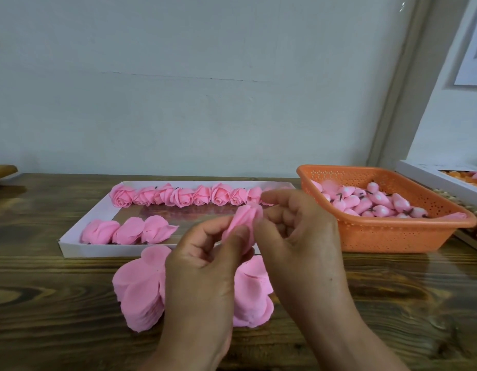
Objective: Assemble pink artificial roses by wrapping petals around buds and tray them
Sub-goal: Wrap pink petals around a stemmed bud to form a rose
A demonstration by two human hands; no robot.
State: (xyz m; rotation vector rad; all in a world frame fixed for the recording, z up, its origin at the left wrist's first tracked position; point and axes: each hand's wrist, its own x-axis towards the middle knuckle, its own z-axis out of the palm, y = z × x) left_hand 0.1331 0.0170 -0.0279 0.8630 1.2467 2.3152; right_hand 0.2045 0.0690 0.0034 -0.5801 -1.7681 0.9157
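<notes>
Both hands meet above the table's middle around a half-wrapped pink rose. My left hand pinches its lower part between thumb and fingers. My right hand grips its upper right side with curled fingers. Under the hands lie two stacks of loose pink petals, partly hidden by my wrists. The white tray behind them holds a back row of several finished roses and three petal-wrapped pieces at its front left.
An orange perforated basket at the right holds several pink buds with dark stems. A white box with orange pieces stands at the far right edge. The dark wooden table abuts a pale wall.
</notes>
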